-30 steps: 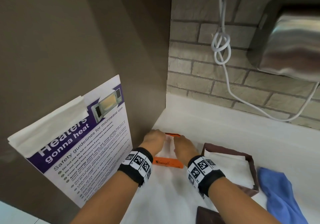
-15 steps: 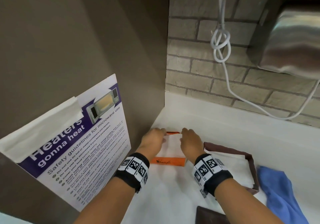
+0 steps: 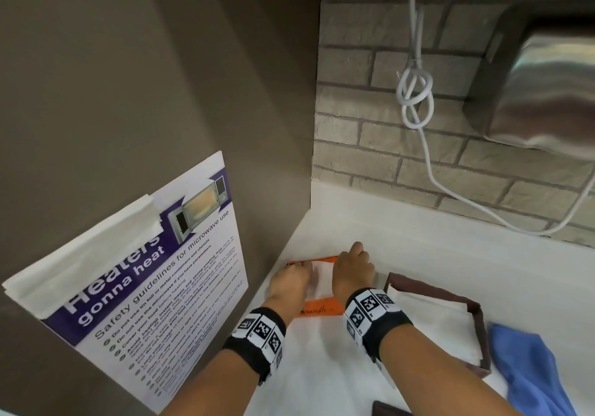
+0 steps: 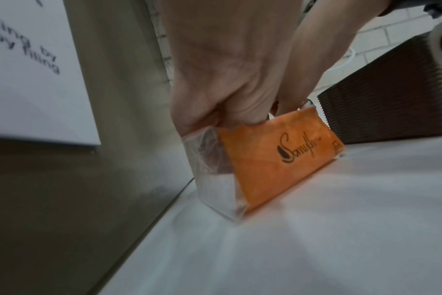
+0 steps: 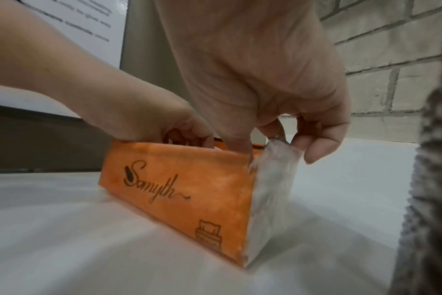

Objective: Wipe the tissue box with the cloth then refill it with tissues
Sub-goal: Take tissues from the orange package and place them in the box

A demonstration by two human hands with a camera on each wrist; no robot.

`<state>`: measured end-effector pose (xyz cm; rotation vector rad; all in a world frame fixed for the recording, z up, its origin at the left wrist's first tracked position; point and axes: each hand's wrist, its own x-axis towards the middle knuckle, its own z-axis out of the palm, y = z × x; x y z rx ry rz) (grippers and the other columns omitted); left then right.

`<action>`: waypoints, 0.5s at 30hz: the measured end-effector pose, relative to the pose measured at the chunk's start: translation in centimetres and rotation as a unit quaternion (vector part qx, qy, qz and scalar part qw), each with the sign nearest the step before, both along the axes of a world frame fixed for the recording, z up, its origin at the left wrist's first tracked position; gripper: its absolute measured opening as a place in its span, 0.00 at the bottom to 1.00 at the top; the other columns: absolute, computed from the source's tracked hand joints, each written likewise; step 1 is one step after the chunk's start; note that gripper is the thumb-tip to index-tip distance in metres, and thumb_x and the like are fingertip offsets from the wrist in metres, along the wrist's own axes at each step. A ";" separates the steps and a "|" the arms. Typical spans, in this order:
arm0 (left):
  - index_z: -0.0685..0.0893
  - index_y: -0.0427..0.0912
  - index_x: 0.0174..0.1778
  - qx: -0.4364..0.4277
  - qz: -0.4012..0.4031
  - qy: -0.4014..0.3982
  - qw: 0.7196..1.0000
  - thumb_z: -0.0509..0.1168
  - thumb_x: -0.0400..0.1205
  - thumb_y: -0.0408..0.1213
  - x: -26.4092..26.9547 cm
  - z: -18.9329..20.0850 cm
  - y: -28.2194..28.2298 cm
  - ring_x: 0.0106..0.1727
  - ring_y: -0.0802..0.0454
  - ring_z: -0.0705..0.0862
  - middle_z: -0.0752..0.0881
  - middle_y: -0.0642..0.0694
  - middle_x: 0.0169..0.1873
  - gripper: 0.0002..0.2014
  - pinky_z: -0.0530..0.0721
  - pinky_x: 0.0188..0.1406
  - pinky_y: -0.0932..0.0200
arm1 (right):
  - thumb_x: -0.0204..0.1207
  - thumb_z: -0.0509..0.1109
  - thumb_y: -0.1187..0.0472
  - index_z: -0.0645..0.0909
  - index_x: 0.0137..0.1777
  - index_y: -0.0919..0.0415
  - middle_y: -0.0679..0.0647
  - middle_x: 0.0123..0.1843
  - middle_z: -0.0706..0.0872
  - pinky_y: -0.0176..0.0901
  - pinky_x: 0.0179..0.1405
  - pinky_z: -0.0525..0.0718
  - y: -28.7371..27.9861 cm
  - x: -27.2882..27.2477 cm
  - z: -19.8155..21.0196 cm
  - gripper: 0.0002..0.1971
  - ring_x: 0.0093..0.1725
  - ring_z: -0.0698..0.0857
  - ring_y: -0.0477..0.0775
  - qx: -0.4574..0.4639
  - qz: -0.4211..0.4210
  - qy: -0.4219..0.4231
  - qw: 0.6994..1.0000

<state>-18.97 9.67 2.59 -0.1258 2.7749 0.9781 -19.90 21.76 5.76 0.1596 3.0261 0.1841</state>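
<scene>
Both forearms bare, no sleeves in view. Left hand [image 3: 291, 282] and right hand [image 3: 353, 270] bare: no gloves, no rings seen. Behind the fingers, at each wrist, a black fabric band: left wristband [image 3: 257, 340], right wristband [image 3: 375, 317]. Each band carries white square tiles printed with black block-pattern markers, set side by side around it.
</scene>
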 end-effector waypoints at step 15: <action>0.75 0.54 0.72 -0.043 -0.203 0.142 0.968 0.75 0.72 0.29 -1.6 2.6 -2.0 0.66 0.49 0.71 0.79 0.52 0.68 0.32 0.73 0.70 0.51 | 0.71 0.69 0.69 0.81 0.45 0.60 0.52 0.46 0.81 0.40 0.38 0.74 3.5 -0.2 3.4 0.06 0.51 0.82 0.56 -0.381 0.071 -0.005 0.922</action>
